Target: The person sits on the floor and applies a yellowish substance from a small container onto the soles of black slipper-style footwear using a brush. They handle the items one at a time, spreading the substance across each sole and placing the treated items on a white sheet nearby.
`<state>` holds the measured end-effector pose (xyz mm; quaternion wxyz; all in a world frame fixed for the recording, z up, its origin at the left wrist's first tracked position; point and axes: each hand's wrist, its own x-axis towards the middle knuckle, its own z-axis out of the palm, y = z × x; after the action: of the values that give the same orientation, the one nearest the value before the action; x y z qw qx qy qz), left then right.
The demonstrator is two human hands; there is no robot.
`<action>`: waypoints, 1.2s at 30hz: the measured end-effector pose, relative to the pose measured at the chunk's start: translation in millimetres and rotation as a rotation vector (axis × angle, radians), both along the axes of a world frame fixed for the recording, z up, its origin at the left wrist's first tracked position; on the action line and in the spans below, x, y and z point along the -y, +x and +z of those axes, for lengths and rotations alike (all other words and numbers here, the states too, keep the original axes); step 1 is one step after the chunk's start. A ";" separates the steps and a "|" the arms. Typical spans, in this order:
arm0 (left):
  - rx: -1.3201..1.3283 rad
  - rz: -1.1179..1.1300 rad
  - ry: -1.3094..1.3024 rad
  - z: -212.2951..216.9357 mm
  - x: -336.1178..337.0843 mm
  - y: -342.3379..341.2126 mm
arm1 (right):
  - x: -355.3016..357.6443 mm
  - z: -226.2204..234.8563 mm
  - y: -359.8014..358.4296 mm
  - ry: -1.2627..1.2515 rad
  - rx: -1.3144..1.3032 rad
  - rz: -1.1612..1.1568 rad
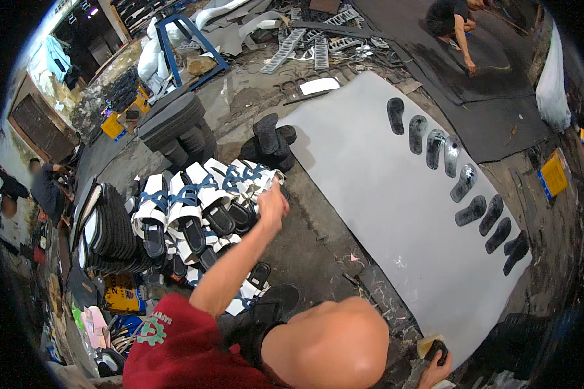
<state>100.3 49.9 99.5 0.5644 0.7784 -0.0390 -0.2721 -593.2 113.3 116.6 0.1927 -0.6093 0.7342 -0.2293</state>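
Note:
My left arm, in a red sleeve, reaches out over a pile of white sandals [185, 211] with blue crossed straps and black footbeds. At the pile's right end my left hand [272, 209] has its index finger stretched out, its tip against a white sandal. The other fingers look curled and are partly hidden. At the lower right, my right hand [436, 373] closes on a small tool with a black grip and a tan end [429, 345], which looks like a brush. It is by the near edge of a large grey sheet [383, 188], where several black sole pieces [464, 183] lie along the far right side.
My bent knee [331, 343] rises between both arms. Stacked black soles [113, 227] stand left of the sandals, with thick dark slabs [175, 126] behind. Scrap strips [321, 48] litter the back. Another person [451, 23] crouches on dark sheeting at far right; others are at left.

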 end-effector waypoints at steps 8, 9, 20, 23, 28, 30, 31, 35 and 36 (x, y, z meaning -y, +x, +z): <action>-0.359 0.391 -0.179 -81.2 51.2 280.8 | -18.2 -7.4 32.6 0.062 -0.065 -0.176; -0.388 0.322 -0.303 -88.8 56.9 289.3 | -21.1 -8.6 32.5 0.089 -0.083 -0.225; 0.066 -0.521 -0.231 -112.6 86.2 329.9 | -45.3 -40.0 2.2 0.079 0.411 -0.511; -0.514 -0.161 -0.426 -107.8 94.7 342.0 | -44.8 -21.9 8.8 0.172 0.458 -0.565; -0.175 -0.303 -0.391 -93.7 103.5 353.7 | -47.7 -17.8 9.5 0.140 0.445 -0.555; 0.751 -0.615 -0.243 -45.0 109.4 400.6 | -42.0 -34.3 14.1 0.038 0.420 -0.504; 0.711 -0.691 -0.187 -66.0 104.1 390.2 | -44.8 -30.8 9.0 0.010 0.330 -0.488; -0.294 -0.408 -0.588 -17.6 123.9 378.6 | -27.0 -13.5 23.3 -0.011 0.429 -0.501; -0.337 -0.404 -0.634 -18.2 126.9 354.1 | -25.8 -9.1 23.9 -0.003 0.393 -0.501</action>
<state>454.4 -77.1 81.3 0.7100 0.4872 -0.1799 -0.4755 -569.3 139.2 107.5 0.2673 -0.3537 0.8099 -0.3841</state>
